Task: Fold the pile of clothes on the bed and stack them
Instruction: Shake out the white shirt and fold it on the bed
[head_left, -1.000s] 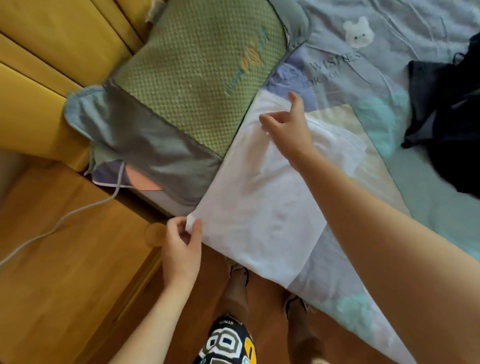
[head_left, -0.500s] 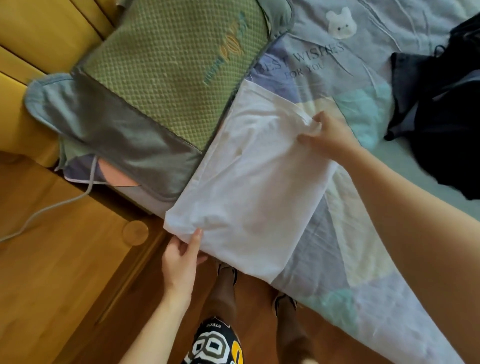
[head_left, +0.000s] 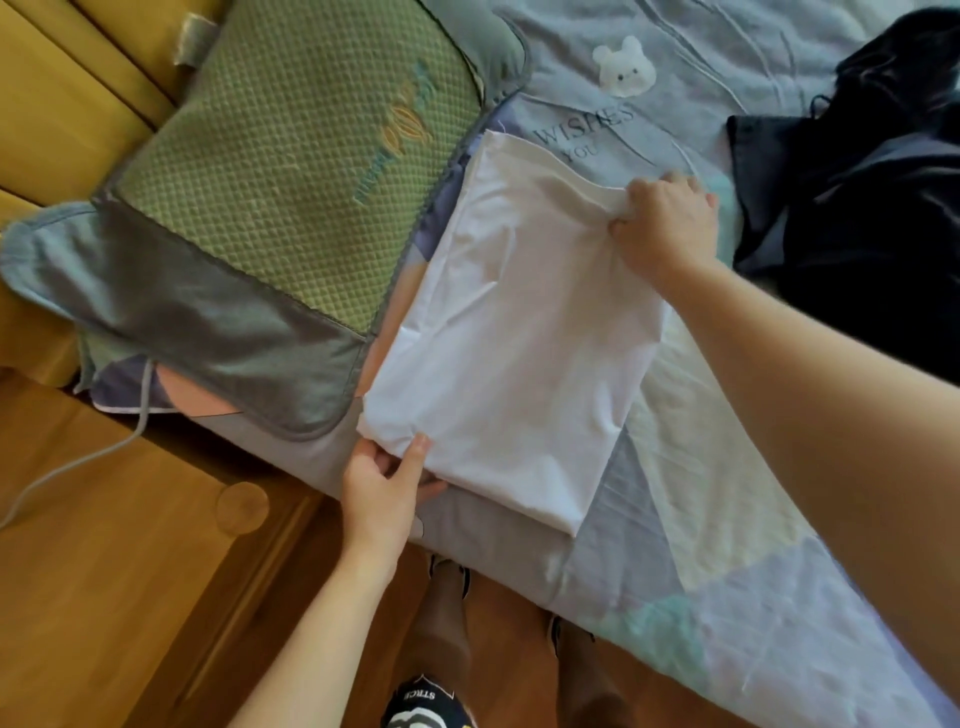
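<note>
**Both hands on a folded white garment at the bed's edge**

A white garment (head_left: 524, 332) lies folded flat in the middle of the frame, on the patchwork bedspread of the bed (head_left: 727, 545), its long side running from upper centre down toward the lower centre. Its left edge sits just beside a green quilted pillow (head_left: 291, 171) with a grey border, which fills the upper left.

The left hand (head_left: 387, 483), at lower centre, pinches the garment's near left corner: the thumb lies on top of the cloth and the fingers are tucked beneath it. The right hand (head_left: 667, 223), at upper right of centre, has its fingers curled round a bunched fold at the garment's far right edge.

A pile of dark clothes (head_left: 872, 197) lies on the bedspread at the right edge of the frame, apart from the white garment. A white bear patch (head_left: 623, 65) shows on the bedspread at the top. A wooden floor (head_left: 104, 571) and a pale cable (head_left: 78, 462) occupy the lower left.
</note>
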